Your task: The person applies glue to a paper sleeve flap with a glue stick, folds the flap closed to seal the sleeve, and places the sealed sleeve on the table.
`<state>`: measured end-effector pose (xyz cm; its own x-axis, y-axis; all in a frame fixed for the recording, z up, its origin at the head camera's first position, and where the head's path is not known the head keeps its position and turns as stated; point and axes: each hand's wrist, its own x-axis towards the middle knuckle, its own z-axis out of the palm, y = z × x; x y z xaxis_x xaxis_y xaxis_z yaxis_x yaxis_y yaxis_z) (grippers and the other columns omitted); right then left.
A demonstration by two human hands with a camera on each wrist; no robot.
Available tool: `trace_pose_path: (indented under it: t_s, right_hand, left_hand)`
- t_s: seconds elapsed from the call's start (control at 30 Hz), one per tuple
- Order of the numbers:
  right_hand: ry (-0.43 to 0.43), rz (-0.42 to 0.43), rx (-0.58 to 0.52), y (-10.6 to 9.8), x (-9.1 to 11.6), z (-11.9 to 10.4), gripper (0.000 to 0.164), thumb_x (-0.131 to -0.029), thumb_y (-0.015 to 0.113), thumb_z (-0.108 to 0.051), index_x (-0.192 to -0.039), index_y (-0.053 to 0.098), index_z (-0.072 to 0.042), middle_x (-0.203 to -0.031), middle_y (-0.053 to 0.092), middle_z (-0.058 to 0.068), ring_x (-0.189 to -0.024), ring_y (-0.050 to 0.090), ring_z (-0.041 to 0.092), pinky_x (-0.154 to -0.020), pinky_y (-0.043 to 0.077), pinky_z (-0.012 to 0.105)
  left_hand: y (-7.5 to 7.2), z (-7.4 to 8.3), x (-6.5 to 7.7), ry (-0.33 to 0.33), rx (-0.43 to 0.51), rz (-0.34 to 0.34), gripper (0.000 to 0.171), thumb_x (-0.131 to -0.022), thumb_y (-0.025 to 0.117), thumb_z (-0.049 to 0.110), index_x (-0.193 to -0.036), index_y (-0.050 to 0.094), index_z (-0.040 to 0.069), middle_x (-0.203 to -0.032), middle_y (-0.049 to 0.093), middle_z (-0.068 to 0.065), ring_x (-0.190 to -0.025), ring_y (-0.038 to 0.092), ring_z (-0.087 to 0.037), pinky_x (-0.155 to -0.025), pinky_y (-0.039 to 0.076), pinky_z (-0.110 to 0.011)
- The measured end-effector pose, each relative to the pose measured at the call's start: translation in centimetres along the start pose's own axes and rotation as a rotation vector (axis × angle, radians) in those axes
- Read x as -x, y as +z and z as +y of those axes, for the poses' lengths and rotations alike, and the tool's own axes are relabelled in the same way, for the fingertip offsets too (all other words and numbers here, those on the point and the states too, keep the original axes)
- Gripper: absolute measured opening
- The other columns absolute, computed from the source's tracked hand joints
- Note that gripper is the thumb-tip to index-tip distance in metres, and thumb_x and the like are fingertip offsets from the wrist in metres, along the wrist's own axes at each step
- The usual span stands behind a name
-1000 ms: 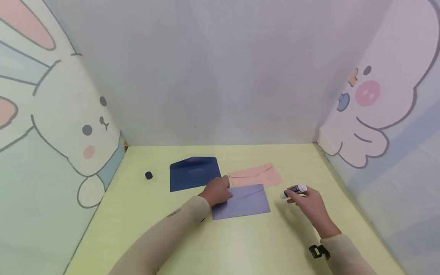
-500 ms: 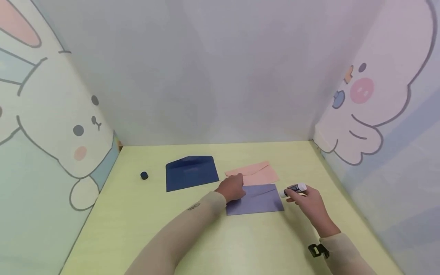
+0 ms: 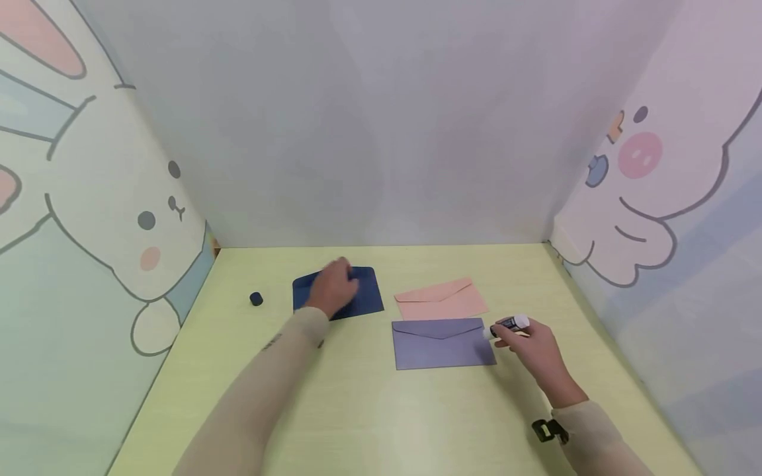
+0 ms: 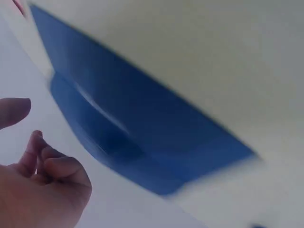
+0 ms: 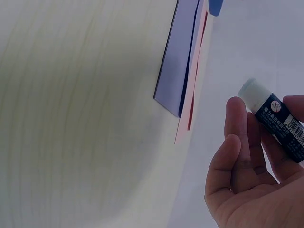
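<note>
My left hand (image 3: 333,287) is over the dark blue envelope (image 3: 369,296), hiding part of it. In the left wrist view that envelope (image 4: 128,99) has its flap lifted; the thumb and loosely bent fingers hold nothing, apart from the paper. My right hand (image 3: 540,354) pinches an uncapped glue stick (image 5: 280,121) between thumb and fingers, its pale end pointing left. That end lies over the right edge of the lavender envelope (image 3: 437,350), whose flap is folded down. Behind it lies the pink envelope (image 3: 445,303), flap folded down too.
A small dark cap (image 3: 256,299) sits on the pale yellow table (image 3: 357,410), left of the blue envelope. A grey back wall (image 3: 381,132) and side walls with cartoon animals bound the table. A dark strap (image 3: 550,431) is at the right wrist.
The lavender envelope has slid right under my left hand, which then let it go and moved left and back over the blue envelope. My right hand has stayed in place with the glue stick.
</note>
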<state>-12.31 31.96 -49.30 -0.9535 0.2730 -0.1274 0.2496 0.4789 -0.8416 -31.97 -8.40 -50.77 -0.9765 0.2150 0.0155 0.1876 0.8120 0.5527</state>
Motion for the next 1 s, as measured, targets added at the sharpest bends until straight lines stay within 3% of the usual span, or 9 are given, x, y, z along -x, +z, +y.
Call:
trace_pose_path:
  t_s: [0.1,0.23,0.4,0.57,0.77,0.87,1.0]
  right_hand:
    - [0.006,0.006,0.003,0.0,0.1,-0.1,0.048,-0.099,0.079,-0.045,-0.125,0.076,-0.005,-0.107,0.084,0.003,-0.086,0.081,0.006,-0.083,0.06,0.026]
    - [0.013,0.005,0.003,0.1,0.2,-0.1,0.048,-0.099,0.079,-0.046,-0.124,0.076,-0.005,-0.108,0.085,0.003,-0.086,0.081,0.007,-0.084,0.06,0.028]
    - [0.014,0.004,-0.005,0.2,0.2,0.1,0.048,-0.099,0.079,-0.046,-0.123,0.076,-0.005,-0.108,0.085,0.005,-0.086,0.081,0.006,-0.082,0.059,0.026]
    - [0.012,0.013,-0.004,0.1,0.2,0.1,0.048,-0.099,0.079,-0.045,-0.124,0.076,-0.004,-0.107,0.085,0.005,-0.085,0.081,0.006,-0.082,0.06,0.027]
    - [0.006,0.006,-0.012,0.2,0.2,0.0,0.049,-0.099,0.079,-0.044,-0.125,0.076,-0.003,-0.105,0.085,0.002,-0.086,0.082,0.008,-0.084,0.061,0.028]
    - [0.005,0.002,-0.006,0.3,0.3,0.0,0.048,-0.1,0.078,-0.045,-0.125,0.076,-0.004,-0.107,0.085,0.004,-0.088,0.082,0.01,-0.084,0.061,0.029]
    - [0.006,-0.008,-0.01,0.6,0.3,-0.1,0.049,-0.1,0.078,-0.045,-0.125,0.076,-0.004,-0.11,0.085,0.007,-0.09,0.083,0.012,-0.084,0.06,0.029]
  left_hand:
    - [-2.4,-4.4,-0.7,-0.106,-0.069,0.037,0.04,-0.103,0.065,0.026,-0.137,0.059,0.005,-0.137,0.056,-0.023,-0.128,0.054,-0.045,-0.099,0.054,-0.06]
    - [-3.6,-9.1,-0.8,-0.199,-0.138,-0.014,0.042,-0.104,0.066,0.023,-0.14,0.062,0.002,-0.139,0.049,-0.03,-0.131,0.047,-0.05,-0.103,0.052,-0.064]
    - [-3.9,-11.6,-0.6,-0.202,-0.141,-0.027,0.032,-0.105,0.062,0.018,-0.131,0.069,0.001,-0.132,0.058,-0.029,-0.119,0.054,-0.048,-0.098,0.052,-0.06]
    - [-4.7,-11.4,-0.4,-0.108,-0.007,0.014,0.018,-0.108,0.058,0.016,-0.119,0.066,0.003,-0.119,0.07,-0.023,-0.102,0.063,-0.038,-0.088,0.053,-0.051]
    - [-6.0,-10.0,0.3,-0.048,0.132,0.018,0.022,-0.112,0.053,0.015,-0.129,0.059,0.003,-0.127,0.068,-0.024,-0.105,0.063,-0.035,-0.089,0.052,-0.046]
    - [-5.2,-8.5,0.8,-0.029,0.182,0.017,0.02,-0.112,0.054,0.014,-0.127,0.06,0.002,-0.126,0.068,-0.023,-0.106,0.064,-0.034,-0.089,0.053,-0.045]
    - [-2.7,-5.8,2.2,-0.016,0.222,-0.037,0.013,-0.11,0.057,0.012,-0.12,0.063,0.005,-0.12,0.071,-0.018,-0.103,0.065,-0.03,-0.086,0.053,-0.041]
